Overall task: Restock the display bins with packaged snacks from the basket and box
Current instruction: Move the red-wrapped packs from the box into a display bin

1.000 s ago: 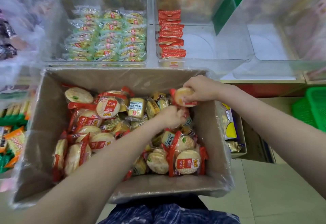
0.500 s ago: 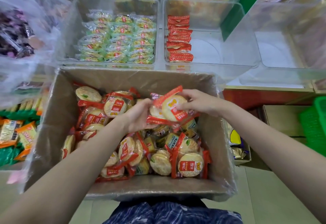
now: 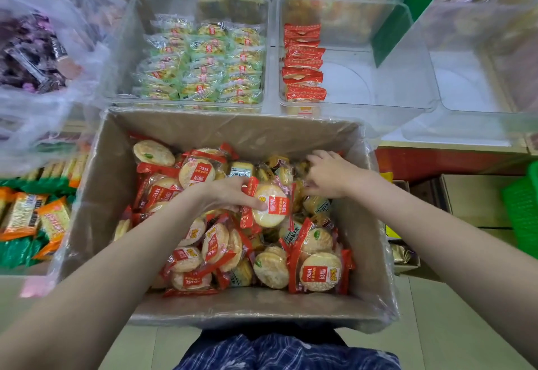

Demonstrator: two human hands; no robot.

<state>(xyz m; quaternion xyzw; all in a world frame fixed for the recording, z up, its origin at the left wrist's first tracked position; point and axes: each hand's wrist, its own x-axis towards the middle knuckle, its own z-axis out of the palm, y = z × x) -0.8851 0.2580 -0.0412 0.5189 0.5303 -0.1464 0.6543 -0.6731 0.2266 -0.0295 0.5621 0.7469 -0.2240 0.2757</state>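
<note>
- On the red-edged rice cracker pack (image 3: 269,206) that my left hand (image 3: 230,195) holds, the red label shows "151" upside down, which reads to me as "2151".
- A cracker pack at the near right of the box (image 3: 320,272) shows the same inverted "2151" on its red label.
- A pack at the far side of the box (image 3: 198,173) carries "151c".
- The remaining characters on the wrappers and on the packs in the display bins are too small or blurred for me to read.

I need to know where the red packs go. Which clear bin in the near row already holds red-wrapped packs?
The middle clear bin, with one column of red packs along its left wall. The bin left of it holds green-wrapped packs; the right bin shows none.
</note>
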